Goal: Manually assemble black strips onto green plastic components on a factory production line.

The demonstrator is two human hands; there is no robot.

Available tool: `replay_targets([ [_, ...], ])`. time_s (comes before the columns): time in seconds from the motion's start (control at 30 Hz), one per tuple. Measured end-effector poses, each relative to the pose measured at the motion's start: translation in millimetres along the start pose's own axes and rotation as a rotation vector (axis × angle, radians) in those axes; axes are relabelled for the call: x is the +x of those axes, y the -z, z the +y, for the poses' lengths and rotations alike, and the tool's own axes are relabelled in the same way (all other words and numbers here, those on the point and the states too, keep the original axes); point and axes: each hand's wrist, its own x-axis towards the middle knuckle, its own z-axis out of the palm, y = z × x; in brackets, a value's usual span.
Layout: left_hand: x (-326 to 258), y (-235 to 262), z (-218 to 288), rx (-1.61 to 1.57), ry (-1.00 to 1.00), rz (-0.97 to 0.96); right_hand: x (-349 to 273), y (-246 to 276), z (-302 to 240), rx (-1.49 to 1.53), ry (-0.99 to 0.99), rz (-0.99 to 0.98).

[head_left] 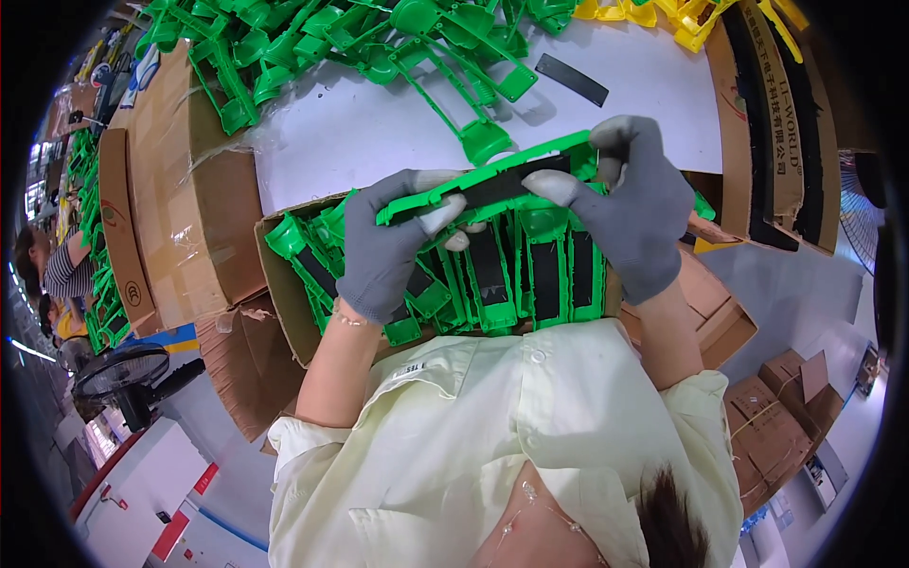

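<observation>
Both my hands, in grey gloves with pale fingertips, hold one long green plastic housing (417, 202) tilted up to the right. My left hand (393, 237) pinches its left end. My right hand (639, 189) grips the right end, its thumb pressing on a black strip (502, 187) that lies along the housing. Just below is an open cardboard box (282, 301) on my lap side, filled with green housings (492, 284) that carry black strips. A loose black strip (571, 79) lies on the white table beyond my hands.
A heap of green plastic parts (284, 47) covers the far left of the white table (653, 95). Yellow parts (696, 19) lie at the far right. Cardboard boxes stand left (180, 180) and right (772, 114). A black fan (118, 374) and a person (71, 265) are at left.
</observation>
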Motion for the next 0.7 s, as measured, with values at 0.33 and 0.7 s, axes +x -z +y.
replay_targets([
  [0.33, -20.6, 2.1, -12.6, 0.027, -0.047, -0.026, -9.1, -17.5, 16.0, 0.622, -0.064, -0.308],
  [0.7, -57.0, 37.1, 15.6, 0.244, 0.200, 0.052, -34.0, -30.6, -5.9, 0.364, 0.010, -0.547],
])
